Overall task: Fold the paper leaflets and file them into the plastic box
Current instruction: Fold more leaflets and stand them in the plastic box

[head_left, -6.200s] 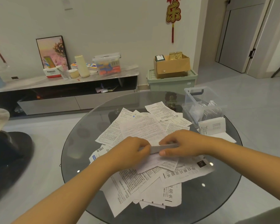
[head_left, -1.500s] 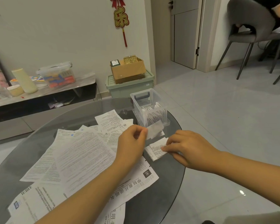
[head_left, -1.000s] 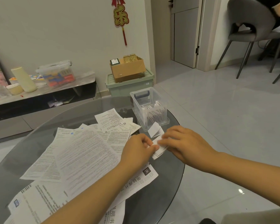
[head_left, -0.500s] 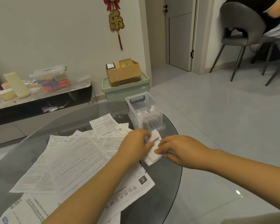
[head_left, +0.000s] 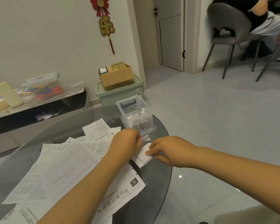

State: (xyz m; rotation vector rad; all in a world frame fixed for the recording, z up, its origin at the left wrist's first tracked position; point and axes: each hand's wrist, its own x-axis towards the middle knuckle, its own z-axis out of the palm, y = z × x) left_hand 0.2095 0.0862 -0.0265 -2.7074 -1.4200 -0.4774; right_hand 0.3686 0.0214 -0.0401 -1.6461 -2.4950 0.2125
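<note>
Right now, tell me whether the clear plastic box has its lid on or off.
Off. The clear plastic box stands open-topped on the glass table, with folded leaflets standing upright inside it.

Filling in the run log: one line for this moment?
stage: folding | left hand: grips leaflet | right hand: pinches leaflet | box: partly filled | table: unfolded sheets

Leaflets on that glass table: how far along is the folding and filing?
Done: the box already holds a row of folded leaflets standing on edge. In hand: left hand and right hand pinch a small, nearly folded leaflet just in front of the box. Left: many flat sheets lie spread over the table, so most of the job remains.
</note>
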